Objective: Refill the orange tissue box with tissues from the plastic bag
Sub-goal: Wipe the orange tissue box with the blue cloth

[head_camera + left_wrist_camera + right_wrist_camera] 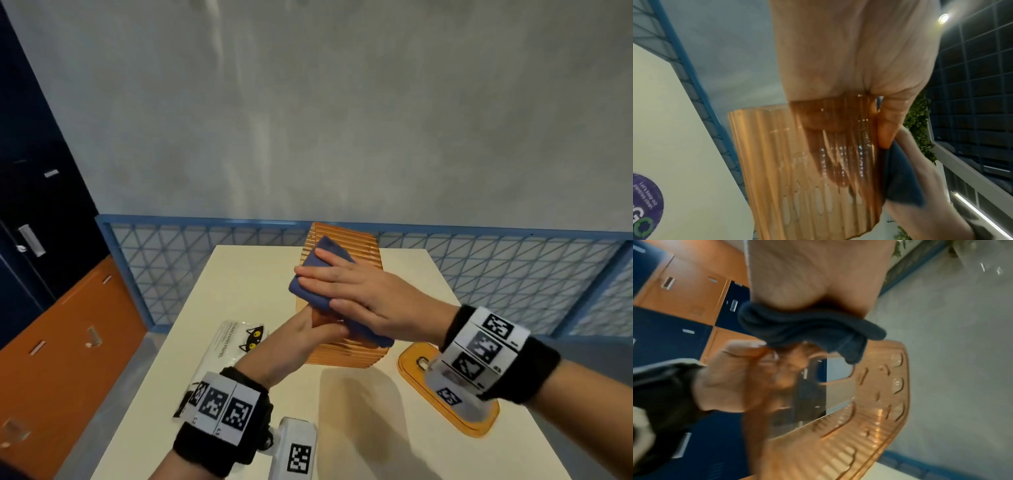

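The orange ribbed tissue box point(346, 246) is lifted over the table, tilted away from me. My left hand point(305, 329) grips its near end, fingers inside the translucent box point(777, 162) and thumb outside. My right hand point(349, 291) lies flat on top, straight fingers pressing a folded dark blue cloth point(318, 284) against the box wall. The right wrist view shows the cloth point(807, 327) bunched under the palm, above the box's open cut-out point(869, 426). The plastic bag of tissues point(233, 342), printed with black cats, lies on the table left of my left wrist.
An orange lid point(411, 359) lies flat on the cream table point(239, 274) under my right wrist. A blue mesh railing point(171, 240) runs behind the table. Orange and blue lockers point(68, 325) stand to the left.
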A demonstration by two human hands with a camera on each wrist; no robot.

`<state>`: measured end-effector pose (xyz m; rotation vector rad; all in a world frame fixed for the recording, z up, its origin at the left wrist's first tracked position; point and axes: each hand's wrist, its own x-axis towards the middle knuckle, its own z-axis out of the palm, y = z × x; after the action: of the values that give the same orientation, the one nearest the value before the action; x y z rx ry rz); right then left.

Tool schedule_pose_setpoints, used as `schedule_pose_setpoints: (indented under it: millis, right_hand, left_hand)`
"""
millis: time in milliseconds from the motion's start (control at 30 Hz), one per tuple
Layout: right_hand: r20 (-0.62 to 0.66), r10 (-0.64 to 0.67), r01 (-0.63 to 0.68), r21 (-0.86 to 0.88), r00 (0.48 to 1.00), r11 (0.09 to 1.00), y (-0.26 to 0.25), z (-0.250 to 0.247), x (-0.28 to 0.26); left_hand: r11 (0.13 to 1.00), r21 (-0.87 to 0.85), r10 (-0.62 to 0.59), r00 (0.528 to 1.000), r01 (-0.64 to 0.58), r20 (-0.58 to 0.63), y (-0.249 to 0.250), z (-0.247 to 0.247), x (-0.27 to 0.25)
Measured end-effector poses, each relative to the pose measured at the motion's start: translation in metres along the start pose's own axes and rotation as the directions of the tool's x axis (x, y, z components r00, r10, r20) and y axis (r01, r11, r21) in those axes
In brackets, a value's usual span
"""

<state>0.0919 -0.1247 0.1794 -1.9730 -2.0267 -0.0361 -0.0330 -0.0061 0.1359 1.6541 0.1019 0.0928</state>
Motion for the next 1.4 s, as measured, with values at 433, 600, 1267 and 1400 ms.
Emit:
schedule_pose_setpoints:
  millis: [433, 600, 1267, 1400]
  right_hand:
    - [-0.093, 0.089, -0.087, 0.029, 0.992, 0.996, -0.002, 0.01, 0.003]
    - [-0.177, 0.408, -0.374, 0.196, 0.896, 0.906, 0.041, -0.019, 0.017]
    - [-0.258, 0.254, -0.3, -0.156, 0.932, 0.941, -0.006, 0.006, -0.016]
    - [-0.105, 0.502, -0.461, 0.273, 0.858, 0.845, 0.013, -0.034, 0.004]
  left_hand:
    - [1.0, -0.02, 0.01, 1.0, -0.009, 0.021, 0.0, 0.003, -0.001]
    - [0.999, 0.019, 0.045, 0.992, -0.047, 0.115, 0.004, 0.015, -0.002]
    - [0.962, -0.256, 0.07, 0.992, -0.095, -0.104, 0.004, 0.019, 0.01]
    - [0.993, -0.015, 0.116, 0.993, -0.115, 0.009, 0.012, 0.017, 0.004]
